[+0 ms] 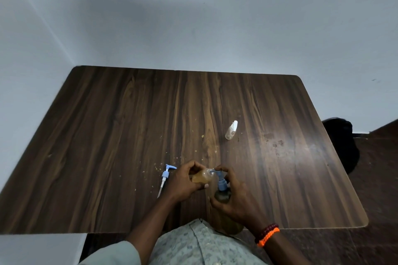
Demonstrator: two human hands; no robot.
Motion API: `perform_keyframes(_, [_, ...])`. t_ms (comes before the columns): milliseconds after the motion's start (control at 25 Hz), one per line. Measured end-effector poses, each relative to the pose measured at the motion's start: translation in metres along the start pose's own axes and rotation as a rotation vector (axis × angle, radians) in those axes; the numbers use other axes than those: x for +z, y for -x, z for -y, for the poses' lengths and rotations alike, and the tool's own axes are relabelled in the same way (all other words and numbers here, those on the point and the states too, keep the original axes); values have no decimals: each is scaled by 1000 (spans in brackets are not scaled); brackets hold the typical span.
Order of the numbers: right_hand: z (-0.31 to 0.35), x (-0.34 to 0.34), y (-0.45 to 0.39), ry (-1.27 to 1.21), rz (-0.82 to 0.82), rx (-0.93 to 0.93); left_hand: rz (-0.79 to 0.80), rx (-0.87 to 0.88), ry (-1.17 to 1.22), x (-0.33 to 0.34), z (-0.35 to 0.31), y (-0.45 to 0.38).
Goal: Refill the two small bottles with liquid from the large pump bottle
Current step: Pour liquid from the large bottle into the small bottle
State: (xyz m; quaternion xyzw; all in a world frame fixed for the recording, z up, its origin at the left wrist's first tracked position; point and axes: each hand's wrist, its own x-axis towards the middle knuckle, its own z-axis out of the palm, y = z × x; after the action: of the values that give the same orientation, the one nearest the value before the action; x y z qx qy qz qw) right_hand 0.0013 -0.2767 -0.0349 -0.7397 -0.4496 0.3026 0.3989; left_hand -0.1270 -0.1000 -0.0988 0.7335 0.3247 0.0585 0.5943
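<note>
Left hand (185,180) is wrapped round a small bottle (202,177), amber liquid inside, tilted w/ its open neck toward the pump. Fingers closed on the body, thumb underneath. Right hand (233,197) grips the big pump bottle (224,197) round the shoulder; a fingertip looks to be sitting on the blue pump head (220,179). Nozzle tip is right at the small bottle's mouth, touching or nearly, can't tell which. The big bottle sits at the near table edge, close to the person's body, lower part hidden by the hand and shirt.

Risks, my read:
- Neck is narrow and the nozzle is barely lined up. Any wobble in either hand mid-press and the liquid probably runs down the outside onto the table (129,125).
- Small bottle already looks fairly full. A few more pumps could overflow it.
- The big bottle being so near the edge, a hard push on the pump might tip it toward the lap.
- Grip gets slippery if liquid hits the fingers.

Count:
- small bottles: 2. One in hand; second one (231,130), clear w/ white cap, lying on its side further back, well apart, looks empty-ish.
- big pump bottles: 1.
- loose pumps: 1, white/blue (165,176), lying flat just beside the left hand.
- crumbs/specks scattered on the table, too small to count.
- beaded bands on right wrist (267,235): 2, dark red and orange.
</note>
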Motion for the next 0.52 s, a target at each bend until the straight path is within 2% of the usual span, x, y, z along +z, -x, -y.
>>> perform_keyframes(200, [1,1,-1,-31,-44,0,14,11,-17,3,2,3])
perform_keyframes(400, [2,-1,1,56,-1,2,-2,-8,25,0,-4,0])
perform_keyframes(520, [2,-1,1,51,-52,-18,10,-9,19,1,-3,1])
